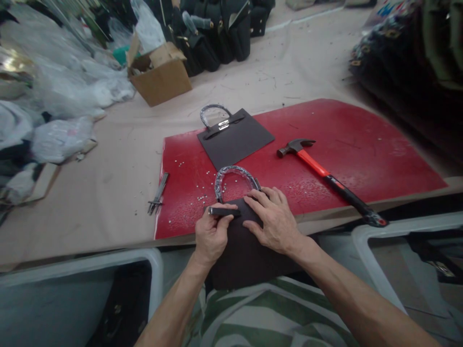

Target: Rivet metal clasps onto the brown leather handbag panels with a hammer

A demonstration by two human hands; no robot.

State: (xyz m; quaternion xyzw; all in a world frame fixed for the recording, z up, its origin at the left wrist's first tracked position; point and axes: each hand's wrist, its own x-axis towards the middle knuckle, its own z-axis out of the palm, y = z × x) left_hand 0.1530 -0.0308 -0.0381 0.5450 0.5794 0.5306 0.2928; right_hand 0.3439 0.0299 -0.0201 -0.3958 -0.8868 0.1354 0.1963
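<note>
Just in front of my body is a dark brown bag panel, with a plastic-wrapped handle arching from its far edge. My left hand pinches a short dark strap with a shiny metal end, over the panel's upper left part. What joins the strap to the panel is hidden. My right hand lies on the panel's upper right, fingers spread, near the foot of the handle. Beyond it rests a second bag panel with a wrapped handle and a silver clasp.
A claw hammer with an orange and black handle lies right on the red board. Metal tools and tiny scattered bits are at left. Farther off stand a cardboard box and black bags. Grey bins flank me.
</note>
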